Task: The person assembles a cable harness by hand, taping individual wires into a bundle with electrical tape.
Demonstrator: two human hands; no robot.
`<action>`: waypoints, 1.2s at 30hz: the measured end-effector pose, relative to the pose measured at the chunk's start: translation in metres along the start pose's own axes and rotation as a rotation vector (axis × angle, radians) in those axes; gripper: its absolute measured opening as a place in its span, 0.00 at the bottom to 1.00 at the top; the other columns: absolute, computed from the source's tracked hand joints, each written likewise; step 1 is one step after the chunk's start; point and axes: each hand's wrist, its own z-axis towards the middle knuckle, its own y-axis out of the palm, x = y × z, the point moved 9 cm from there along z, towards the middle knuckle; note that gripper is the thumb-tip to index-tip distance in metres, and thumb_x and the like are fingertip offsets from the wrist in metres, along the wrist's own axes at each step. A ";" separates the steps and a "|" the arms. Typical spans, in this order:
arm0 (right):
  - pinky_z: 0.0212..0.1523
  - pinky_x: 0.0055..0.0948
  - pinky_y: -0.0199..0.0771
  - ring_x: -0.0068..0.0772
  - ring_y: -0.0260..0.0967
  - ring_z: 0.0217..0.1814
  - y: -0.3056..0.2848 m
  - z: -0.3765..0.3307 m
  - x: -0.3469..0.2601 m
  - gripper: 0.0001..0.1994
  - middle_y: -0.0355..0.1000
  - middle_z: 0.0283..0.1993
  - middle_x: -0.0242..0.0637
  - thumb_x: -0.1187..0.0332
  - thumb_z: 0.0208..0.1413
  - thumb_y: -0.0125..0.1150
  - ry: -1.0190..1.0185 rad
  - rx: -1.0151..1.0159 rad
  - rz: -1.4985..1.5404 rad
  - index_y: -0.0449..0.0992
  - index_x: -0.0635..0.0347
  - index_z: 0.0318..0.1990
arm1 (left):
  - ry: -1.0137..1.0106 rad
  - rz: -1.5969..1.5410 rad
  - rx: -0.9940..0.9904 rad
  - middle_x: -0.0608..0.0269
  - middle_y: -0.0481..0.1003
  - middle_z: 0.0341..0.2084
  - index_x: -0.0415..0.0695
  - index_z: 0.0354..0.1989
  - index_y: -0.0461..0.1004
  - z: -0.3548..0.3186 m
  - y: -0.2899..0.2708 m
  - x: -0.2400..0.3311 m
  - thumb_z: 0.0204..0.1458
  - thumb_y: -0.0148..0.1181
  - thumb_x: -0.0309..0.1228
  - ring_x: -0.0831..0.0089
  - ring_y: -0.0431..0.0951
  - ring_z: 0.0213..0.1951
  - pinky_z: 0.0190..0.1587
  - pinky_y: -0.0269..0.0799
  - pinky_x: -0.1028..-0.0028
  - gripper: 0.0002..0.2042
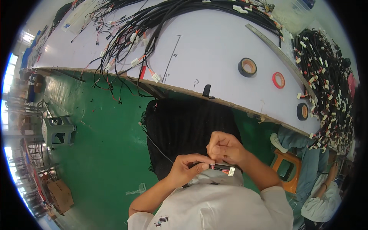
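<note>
Over my lap, my left hand [187, 167] pinches a black wire harness [219, 167] between thumb and fingertips. A white plug connector [231, 171] on short red and black wires ends the harness on its right side. From the left hand, a thin black cable [156, 145] trails up and left across the dark cloth [188, 122] on my lap. My right hand [226, 147] is closed in a pinch just above the harness, beside the left fingertips. Whatever lies between its fingers is too small to make out.
On the white table [214, 42] lie black wire bundles [165, 15], a metal ruler [276, 50], a black tape roll [247, 67], a red one [278, 80] and another black one [302, 111]. Many harnesses [326, 88] hang at right, near a seated person [322, 197]. A grey stool [59, 130] stands left.
</note>
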 end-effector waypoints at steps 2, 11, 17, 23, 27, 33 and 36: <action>0.22 0.18 0.55 0.16 0.54 0.21 0.001 0.006 -0.005 0.07 0.63 0.23 0.31 0.69 0.59 0.52 0.006 -0.016 -0.063 0.65 0.62 0.32 | 0.082 0.021 -0.008 0.62 0.78 0.34 0.38 0.41 0.77 -0.002 0.001 0.006 0.54 0.57 0.24 0.80 0.75 0.35 0.38 0.70 0.82 0.08; 0.25 0.16 0.58 0.13 0.56 0.25 -0.006 0.005 0.003 0.07 0.65 0.28 0.28 0.68 0.60 0.53 0.034 -0.050 -0.191 0.67 0.62 0.34 | 0.059 0.037 -0.024 0.59 0.79 0.35 0.39 0.41 0.78 0.000 -0.001 -0.002 0.53 0.57 0.25 0.78 0.75 0.37 0.42 0.70 0.80 0.09; 0.23 0.17 0.57 0.16 0.58 0.23 -0.016 0.018 -0.004 0.06 0.66 0.25 0.34 0.70 0.58 0.54 -0.069 0.011 -0.191 0.66 0.62 0.32 | -0.027 0.044 0.109 0.67 0.76 0.34 0.42 0.49 0.75 0.006 -0.018 -0.005 0.56 0.53 0.23 0.80 0.74 0.34 0.35 0.68 0.83 0.12; 0.66 0.34 0.49 0.33 0.51 0.67 0.002 0.043 0.010 0.38 0.50 0.68 0.41 0.50 0.55 0.53 -0.226 -0.033 0.110 0.46 0.58 0.67 | 0.399 -0.081 0.270 0.53 0.72 0.48 0.42 0.67 0.43 0.016 -0.036 0.075 0.53 0.51 0.15 0.71 0.71 0.51 0.53 0.65 0.74 0.34; 0.56 0.25 0.62 0.25 0.63 0.56 0.040 0.041 0.018 0.25 0.64 0.56 0.39 0.63 0.60 0.50 -0.158 0.053 -0.363 0.56 0.62 0.62 | 0.510 0.034 0.326 0.50 0.74 0.44 0.45 0.68 0.33 0.009 -0.039 0.115 0.50 0.55 0.15 0.69 0.76 0.45 0.47 0.71 0.75 0.43; 0.19 0.16 0.58 0.13 0.56 0.17 0.035 0.025 -0.013 0.15 0.73 0.28 0.32 0.63 0.63 0.46 0.026 0.218 -0.454 0.68 0.63 0.52 | 0.693 0.077 0.423 0.50 0.77 0.39 0.44 0.68 0.35 0.007 -0.049 0.138 0.43 0.64 0.15 0.71 0.79 0.36 0.37 0.76 0.76 0.48; 0.19 0.17 0.58 0.15 0.56 0.16 0.039 0.018 -0.031 0.14 0.72 0.27 0.30 0.62 0.63 0.47 -0.015 0.311 -0.621 0.68 0.60 0.50 | 0.671 0.290 0.499 0.58 0.76 0.34 0.40 0.67 0.39 0.008 -0.038 0.148 0.41 0.63 0.11 0.65 0.79 0.40 0.41 0.76 0.71 0.46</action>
